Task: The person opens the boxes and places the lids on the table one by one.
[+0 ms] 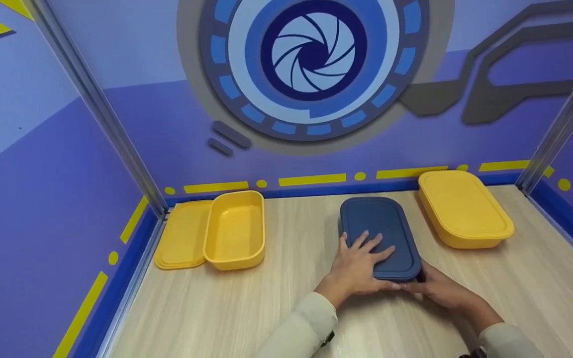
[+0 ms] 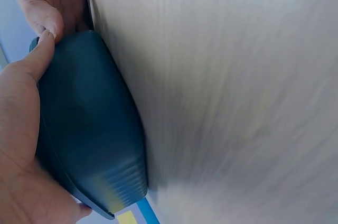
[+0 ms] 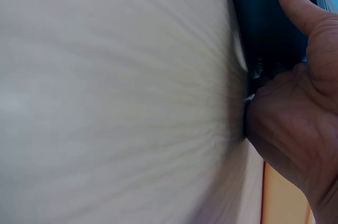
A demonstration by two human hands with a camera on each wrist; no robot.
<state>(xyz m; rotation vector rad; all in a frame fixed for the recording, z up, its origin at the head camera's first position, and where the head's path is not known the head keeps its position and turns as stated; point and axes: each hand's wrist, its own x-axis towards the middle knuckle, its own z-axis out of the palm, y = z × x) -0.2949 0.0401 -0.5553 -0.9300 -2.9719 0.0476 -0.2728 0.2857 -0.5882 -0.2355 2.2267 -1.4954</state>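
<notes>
A dark blue lidded lunch box (image 1: 386,219) stands on the table in the head view, lid up. My left hand (image 1: 356,266) rests on the near left part of its lid with the fingers spread, and the thumb reaches along the near edge. At the near right corner, my right hand (image 1: 443,288) holds the box, its thumb against the front wall; most of its fingers are hidden. The left wrist view shows the ribbed side of the lunch box (image 2: 90,118) and both thumbs close together. In the right wrist view, the right thumb (image 3: 301,7) lies along the box wall.
A yellow lidded lunch box (image 1: 465,209) stands at the right. On the left is an uncovered yellow box (image 1: 237,231), beside a yellow lid (image 1: 182,236) lying on the table (image 1: 207,313). Printed panels (image 1: 316,164) close off the back and sides.
</notes>
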